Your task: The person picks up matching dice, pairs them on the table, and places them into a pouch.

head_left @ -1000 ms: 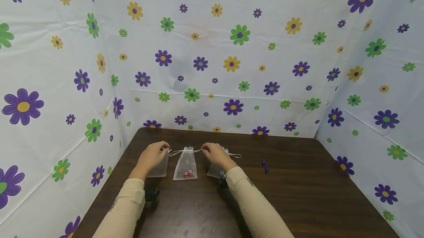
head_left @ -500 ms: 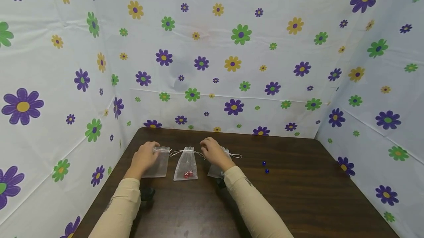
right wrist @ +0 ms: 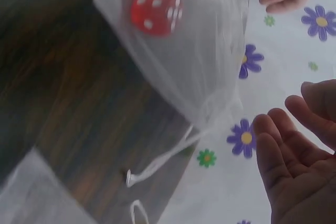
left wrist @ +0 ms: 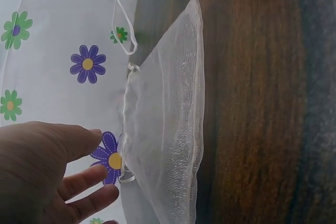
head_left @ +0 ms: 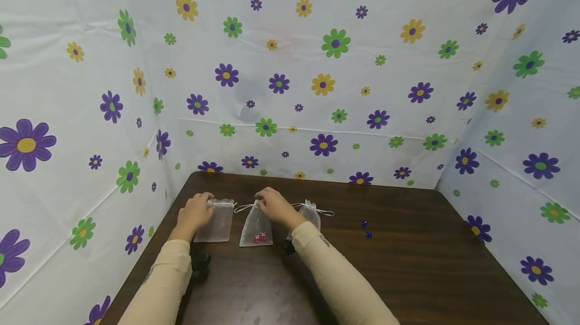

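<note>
Three sheer white drawstring bags lie in a row. My left hand (head_left: 192, 216) is beside the flat left bag (head_left: 217, 227). In the left wrist view its thumb and fingers are apart near the gathered mouth of that bag (left wrist: 163, 119). My right hand (head_left: 277, 208) is over the neck of the middle bag (head_left: 251, 227), which has red dice (head_left: 260, 237) at its bottom. The right wrist view shows this hand (right wrist: 299, 150) with relaxed fingers and nothing between them, near the cinched neck. The right bag (head_left: 311, 210), its neck drawn in, is partly hidden by my right forearm.
Two blue dice (head_left: 366, 229) lie on the dark wooden table (head_left: 421, 254) to the right. A white flowered cloth (head_left: 299, 103) stands behind the table and along both sides. Drawstring loops (head_left: 326, 212) stick out from the right bag.
Both hands have let go of the middle bag's drawstring. My left hand has drawn back leftward to the left bag, and my right hand has moved left over the middle bag's neck.
</note>
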The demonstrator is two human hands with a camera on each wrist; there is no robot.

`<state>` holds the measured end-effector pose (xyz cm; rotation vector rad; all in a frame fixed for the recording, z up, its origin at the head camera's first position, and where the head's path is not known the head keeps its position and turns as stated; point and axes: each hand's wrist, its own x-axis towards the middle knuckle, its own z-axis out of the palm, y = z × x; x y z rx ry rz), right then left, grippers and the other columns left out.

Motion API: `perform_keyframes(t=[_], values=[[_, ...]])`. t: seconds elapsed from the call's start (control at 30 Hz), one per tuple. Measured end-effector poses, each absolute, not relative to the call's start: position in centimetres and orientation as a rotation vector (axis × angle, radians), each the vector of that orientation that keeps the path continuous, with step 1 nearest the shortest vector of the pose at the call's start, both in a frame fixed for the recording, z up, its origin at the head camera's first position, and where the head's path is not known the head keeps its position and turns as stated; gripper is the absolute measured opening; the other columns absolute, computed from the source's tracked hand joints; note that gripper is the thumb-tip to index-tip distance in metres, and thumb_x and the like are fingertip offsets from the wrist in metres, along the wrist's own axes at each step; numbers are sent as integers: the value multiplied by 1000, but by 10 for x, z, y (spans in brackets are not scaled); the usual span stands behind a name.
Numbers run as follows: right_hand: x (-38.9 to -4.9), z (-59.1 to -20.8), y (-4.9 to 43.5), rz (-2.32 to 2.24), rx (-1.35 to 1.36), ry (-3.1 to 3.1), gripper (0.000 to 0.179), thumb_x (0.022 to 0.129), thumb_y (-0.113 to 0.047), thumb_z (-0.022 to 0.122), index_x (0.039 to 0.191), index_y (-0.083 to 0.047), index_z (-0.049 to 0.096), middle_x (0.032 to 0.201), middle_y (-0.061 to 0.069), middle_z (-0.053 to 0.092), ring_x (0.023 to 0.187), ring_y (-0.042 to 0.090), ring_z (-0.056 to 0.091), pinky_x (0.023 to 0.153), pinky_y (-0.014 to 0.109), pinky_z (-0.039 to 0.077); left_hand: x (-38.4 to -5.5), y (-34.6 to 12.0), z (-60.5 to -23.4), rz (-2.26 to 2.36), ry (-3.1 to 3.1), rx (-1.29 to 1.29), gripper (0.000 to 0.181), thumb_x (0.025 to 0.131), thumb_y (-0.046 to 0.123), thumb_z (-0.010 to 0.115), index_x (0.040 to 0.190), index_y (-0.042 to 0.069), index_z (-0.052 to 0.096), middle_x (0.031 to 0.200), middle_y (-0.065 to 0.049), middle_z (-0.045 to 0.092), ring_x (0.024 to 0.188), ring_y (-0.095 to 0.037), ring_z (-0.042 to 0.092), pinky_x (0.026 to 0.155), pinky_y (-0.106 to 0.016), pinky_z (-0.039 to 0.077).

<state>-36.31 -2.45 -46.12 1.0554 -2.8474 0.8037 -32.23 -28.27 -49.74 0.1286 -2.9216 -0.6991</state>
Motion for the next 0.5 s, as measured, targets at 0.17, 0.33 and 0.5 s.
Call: perform_keyframes(t=[0.17,0.33,0.5], values=[[-364,-467,-43,774,1145,-2861,26,102,-7,61,126,1,66,122,14,65,106,24,66,88,30,53,-325,-285,-500,-712,-2944,141,41,102,18,59,138,1,51,140,-30,50,125,-51,47,93,-71,39],[-360,-469,-66,826,1224,-2897,27,102,-10,61,127,0,66,119,11,70,107,19,67,88,26,53,-325,-287,-503,-724,-2954,207,48,102,18,58,144,-1,44,139,-34,46,124,-53,47,93,-72,39],[-356,-471,-85,786,1268,-2973,27,103,-15,60,126,-3,68,116,8,72,103,15,67,86,24,52,-329,-289,-505,-740,-2972,280,52,104,21,55,147,-2,39,141,-35,43,125,-53,47,93,-70,41]])
